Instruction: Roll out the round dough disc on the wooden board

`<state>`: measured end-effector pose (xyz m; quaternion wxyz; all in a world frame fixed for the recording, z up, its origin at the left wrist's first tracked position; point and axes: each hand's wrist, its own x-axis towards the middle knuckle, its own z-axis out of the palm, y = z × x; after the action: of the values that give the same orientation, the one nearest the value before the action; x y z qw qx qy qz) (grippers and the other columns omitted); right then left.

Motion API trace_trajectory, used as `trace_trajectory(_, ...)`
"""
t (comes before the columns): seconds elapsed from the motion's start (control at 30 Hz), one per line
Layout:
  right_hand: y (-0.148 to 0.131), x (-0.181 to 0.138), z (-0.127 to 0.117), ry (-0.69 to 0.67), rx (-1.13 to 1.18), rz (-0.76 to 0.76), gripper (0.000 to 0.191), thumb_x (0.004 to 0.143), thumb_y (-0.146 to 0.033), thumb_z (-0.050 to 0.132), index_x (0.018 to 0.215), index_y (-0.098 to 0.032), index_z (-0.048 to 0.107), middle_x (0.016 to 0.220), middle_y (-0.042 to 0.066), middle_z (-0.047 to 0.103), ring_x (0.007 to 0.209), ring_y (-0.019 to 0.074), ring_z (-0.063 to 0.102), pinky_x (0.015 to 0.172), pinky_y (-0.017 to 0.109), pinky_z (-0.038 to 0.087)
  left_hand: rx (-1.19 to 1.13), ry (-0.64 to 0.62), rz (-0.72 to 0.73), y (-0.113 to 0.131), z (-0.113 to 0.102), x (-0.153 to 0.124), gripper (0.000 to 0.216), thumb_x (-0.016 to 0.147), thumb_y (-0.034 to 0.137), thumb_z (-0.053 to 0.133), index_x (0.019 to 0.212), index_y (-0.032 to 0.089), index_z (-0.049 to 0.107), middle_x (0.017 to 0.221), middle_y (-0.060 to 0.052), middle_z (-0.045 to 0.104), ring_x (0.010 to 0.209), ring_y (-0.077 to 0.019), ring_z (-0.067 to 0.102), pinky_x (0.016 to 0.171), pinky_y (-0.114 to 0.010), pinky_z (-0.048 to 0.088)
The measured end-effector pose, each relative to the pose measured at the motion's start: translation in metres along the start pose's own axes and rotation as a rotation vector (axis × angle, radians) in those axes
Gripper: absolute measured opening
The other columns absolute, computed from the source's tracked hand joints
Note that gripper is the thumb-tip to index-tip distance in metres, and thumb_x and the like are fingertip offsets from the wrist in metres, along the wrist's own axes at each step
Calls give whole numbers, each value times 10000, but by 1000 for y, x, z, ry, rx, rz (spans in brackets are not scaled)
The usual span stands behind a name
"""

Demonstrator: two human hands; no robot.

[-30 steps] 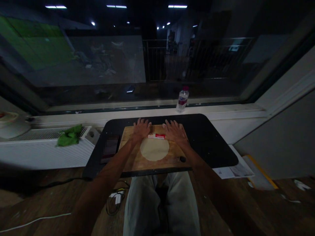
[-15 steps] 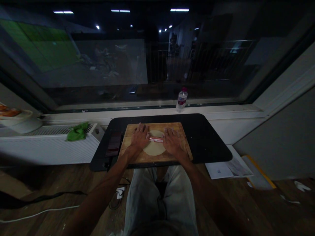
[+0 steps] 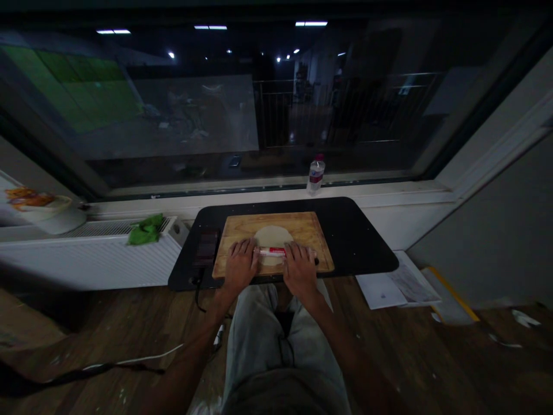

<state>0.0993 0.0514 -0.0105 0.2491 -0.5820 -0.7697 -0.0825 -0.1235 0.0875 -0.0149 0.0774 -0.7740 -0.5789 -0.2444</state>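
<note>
Now, rolling pin (image 3: 273,252) across dough (image 3: 273,235).
My left hand (image 3: 241,263) and right hand (image 3: 299,267) rest on it; whether clamped, I cannot tell from here.

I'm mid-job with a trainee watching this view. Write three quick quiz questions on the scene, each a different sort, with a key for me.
1. Fill the gap: the dough lies on a wooden ____.
2. True or false: the bottle stands on the radiator.
3. Which thing do both the left hand and the right hand rest on?
a) the bottle
b) the pin
c) the cloth

Key:
1. board
2. False; it stands on the window sill.
3. b
</note>
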Motion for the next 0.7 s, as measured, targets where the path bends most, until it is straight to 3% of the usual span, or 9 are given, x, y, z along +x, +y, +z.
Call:
trace_trajectory(0.2,-13,-19,-7,68,33,5,507,1149,-260,461,1625,-137,583,1603,170,646,1513,339,493,1344,570,260,1,61,13,6,-6,-32,507,1178,351,391,1551,121,646,1535,-173,724,1476,-336,630,1322,-560,411)
trace_trajectory(0.37,-20,-30,-10,36,38,23,539,1158,-268,433,1666,-128,547,1701,171,567,1608,342,421,1375,574,234,5,74,-10,12,-7,-50,525,1183,375,394,1588,120,609,1600,-164,681,1550,-339,574,1356,-571,381)
trace_trajectory(0.7,4,-1,0,-7,39,-63,570,1156,-275,412,1701,-144,516,1678,161,600,1593,329,455,1392,580,211,110,0,-64,24,-3,-32,636,1180,457,387,1683,89,516,1716,-224,550,1645,-400,462,1366,-628,349)
